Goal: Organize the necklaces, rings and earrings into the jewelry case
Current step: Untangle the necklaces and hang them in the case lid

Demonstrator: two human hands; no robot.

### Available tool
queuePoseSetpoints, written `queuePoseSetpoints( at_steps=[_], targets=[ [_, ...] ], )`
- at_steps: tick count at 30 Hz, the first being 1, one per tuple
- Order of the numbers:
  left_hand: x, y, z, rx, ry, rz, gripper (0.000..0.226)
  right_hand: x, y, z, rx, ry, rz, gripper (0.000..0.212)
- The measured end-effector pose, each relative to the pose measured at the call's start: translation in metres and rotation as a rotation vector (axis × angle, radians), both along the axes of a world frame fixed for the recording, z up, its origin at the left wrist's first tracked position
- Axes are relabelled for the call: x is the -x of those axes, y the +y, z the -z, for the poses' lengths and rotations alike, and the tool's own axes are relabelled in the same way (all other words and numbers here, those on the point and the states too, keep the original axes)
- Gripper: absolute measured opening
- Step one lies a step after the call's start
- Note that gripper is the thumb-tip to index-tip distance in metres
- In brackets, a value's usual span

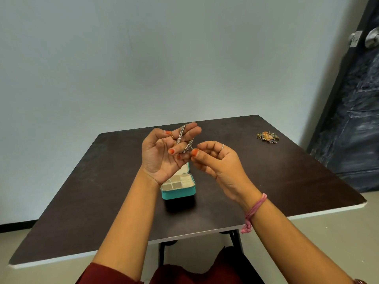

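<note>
I hold both my hands up in the middle of the frame, above the dark table point(266, 181). My left hand point(164, 152) is turned palm toward me, its fingers curled round a silver necklace point(183, 138) whose strands run up between my fingers and fold back down toward my thumb. My right hand point(217, 160) sits just beside it, thumb and forefinger pinching the lower end of the same chain.

Below my hands, at the centre of the frame, the teal jewelry case point(178, 189) stands open on the table. Its pale lining is split into small square compartments on the left and a wider section on the right; I can make out nothing lying in any of them, though my left wrist covers part of the case and its lid.

In the upper right part of the table, well apart from the case, lies a small heap of mixed jewelry point(267, 137), gold and dark pieces tangled together.

A pink thread band point(255, 210) circles my right wrist.
</note>
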State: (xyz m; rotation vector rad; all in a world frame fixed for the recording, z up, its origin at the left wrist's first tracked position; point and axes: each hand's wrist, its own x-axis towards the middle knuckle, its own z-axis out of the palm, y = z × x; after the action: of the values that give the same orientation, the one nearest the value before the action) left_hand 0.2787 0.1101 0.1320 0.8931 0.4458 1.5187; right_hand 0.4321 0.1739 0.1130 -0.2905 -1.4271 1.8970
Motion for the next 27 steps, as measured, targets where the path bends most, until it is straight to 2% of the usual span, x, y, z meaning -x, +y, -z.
queuePoseSetpoints(
  at_steps=[2,6,9,12,14,18,24,27],
  targets=[
    [-0.001,-0.001,-0.001,0.012,-0.005,-0.015,0.049,0.001,0.000,0.000,-0.044,-0.042,0.018,0.022],
    [-0.002,-0.002,-0.001,0.019,-0.019,-0.058,0.046,0.002,0.003,-0.002,-0.318,-0.157,0.142,0.028],
    [-0.003,-0.003,-0.001,0.040,-0.004,-0.106,0.042,0.002,0.005,-0.003,-0.489,-0.214,0.247,0.025],
    [-0.005,-0.001,-0.002,0.066,0.018,-0.148,0.041,0.002,0.005,-0.003,-0.534,-0.252,0.266,0.020],
    [-0.008,-0.001,-0.003,0.077,0.018,-0.155,0.041,0.002,0.004,-0.003,-0.460,-0.244,0.198,0.019],
    [-0.012,-0.003,-0.009,0.089,0.015,-0.152,0.039,0.002,0.000,-0.001,-0.143,-0.132,0.021,0.013],
    [-0.008,-0.005,-0.012,0.087,0.138,-0.161,0.045,-0.001,-0.001,-0.005,0.039,-0.043,-0.083,0.010],
    [-0.008,-0.005,-0.014,0.086,0.177,-0.166,0.046,0.000,-0.002,-0.005,0.035,-0.035,-0.047,0.012]
  ],
)
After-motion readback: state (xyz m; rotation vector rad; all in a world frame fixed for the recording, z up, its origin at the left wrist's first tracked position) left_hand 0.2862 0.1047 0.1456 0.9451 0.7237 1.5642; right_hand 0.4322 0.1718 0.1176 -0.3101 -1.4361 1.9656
